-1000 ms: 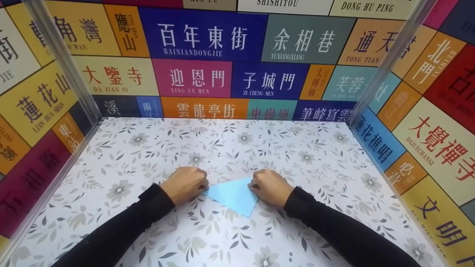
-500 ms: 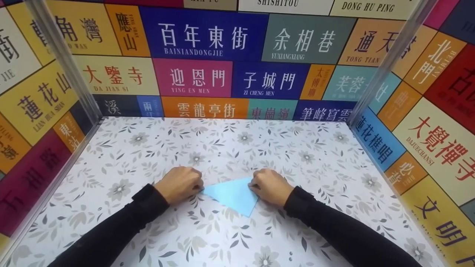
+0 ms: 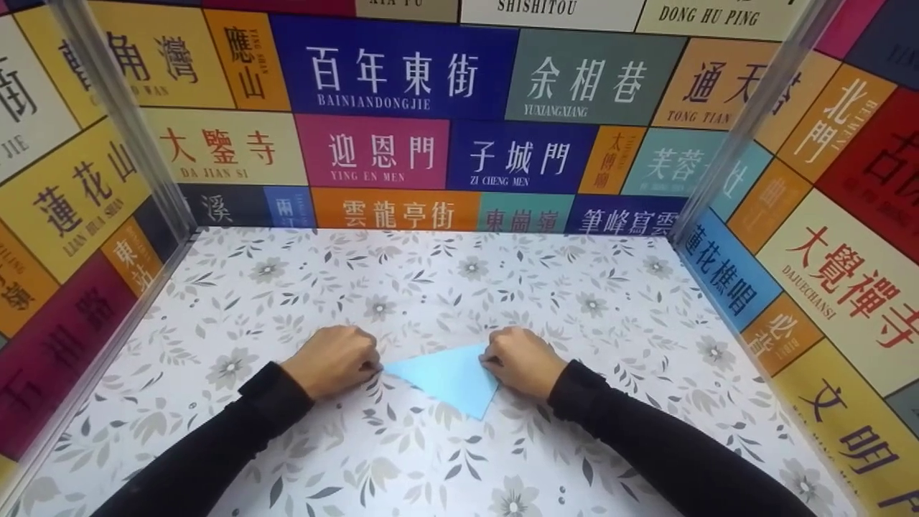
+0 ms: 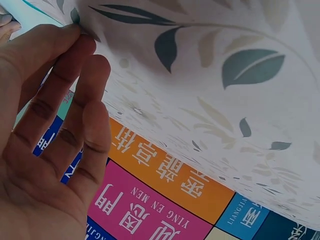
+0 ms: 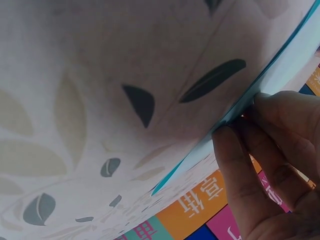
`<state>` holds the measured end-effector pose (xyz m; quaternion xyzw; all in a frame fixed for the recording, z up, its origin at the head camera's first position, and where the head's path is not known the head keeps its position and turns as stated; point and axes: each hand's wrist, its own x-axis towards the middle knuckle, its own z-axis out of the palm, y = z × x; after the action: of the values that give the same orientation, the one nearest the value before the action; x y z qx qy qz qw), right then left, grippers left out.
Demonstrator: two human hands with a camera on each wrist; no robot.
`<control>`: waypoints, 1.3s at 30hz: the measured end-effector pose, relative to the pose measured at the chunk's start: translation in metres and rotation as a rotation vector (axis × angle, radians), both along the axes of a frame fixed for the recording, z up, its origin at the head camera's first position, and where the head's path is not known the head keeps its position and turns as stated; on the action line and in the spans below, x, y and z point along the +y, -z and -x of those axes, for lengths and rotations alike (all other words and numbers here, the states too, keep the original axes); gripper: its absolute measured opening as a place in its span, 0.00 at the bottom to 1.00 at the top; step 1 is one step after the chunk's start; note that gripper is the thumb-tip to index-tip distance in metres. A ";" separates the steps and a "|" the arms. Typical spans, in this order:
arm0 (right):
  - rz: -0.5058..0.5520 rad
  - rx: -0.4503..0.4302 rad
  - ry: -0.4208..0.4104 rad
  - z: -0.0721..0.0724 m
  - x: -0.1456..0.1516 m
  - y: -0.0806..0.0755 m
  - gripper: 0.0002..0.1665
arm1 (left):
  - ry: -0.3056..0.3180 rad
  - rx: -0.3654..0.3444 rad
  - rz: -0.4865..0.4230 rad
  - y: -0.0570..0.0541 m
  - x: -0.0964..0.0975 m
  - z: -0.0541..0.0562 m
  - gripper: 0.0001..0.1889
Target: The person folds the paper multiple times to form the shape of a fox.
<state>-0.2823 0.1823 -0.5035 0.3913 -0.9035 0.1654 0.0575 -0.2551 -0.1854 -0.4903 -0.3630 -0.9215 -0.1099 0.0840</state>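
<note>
Pale blue paper (image 3: 450, 377) — folded (tapering leftward) — lies on the floral tabletop (image 3: 423, 287).

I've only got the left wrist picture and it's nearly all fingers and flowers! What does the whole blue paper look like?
Observer: In the head view, the light-blue paper narrows to a point at the left hand and widens toward the other side.

Operator: Ooh, so what's the other hand doing?

Observer: The right hand is pinching the paper at its upper right part, as the head view shows it.

Operator: Is any corner sticking out with nobody holding it?

Observer: Yes, one corner points toward the bottom of the head view, and neither hand covers it.
</note>
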 end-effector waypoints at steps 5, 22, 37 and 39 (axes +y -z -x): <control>0.012 0.005 0.015 -0.002 0.001 0.001 0.07 | -0.005 -0.004 0.004 -0.001 0.000 0.000 0.05; 0.020 0.010 0.020 -0.004 0.006 0.003 0.08 | -0.027 0.011 0.008 0.002 -0.001 -0.001 0.05; 0.025 0.009 0.028 -0.004 0.002 0.002 0.08 | -0.052 -0.029 -0.013 -0.005 0.007 0.003 0.04; 0.032 0.011 0.032 -0.004 0.003 0.003 0.08 | -0.055 -0.036 -0.028 -0.007 0.012 0.005 0.02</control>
<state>-0.2787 0.1851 -0.5063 0.3765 -0.9066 0.1765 0.0714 -0.2598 -0.1736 -0.4829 -0.3343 -0.9308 -0.1271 0.0753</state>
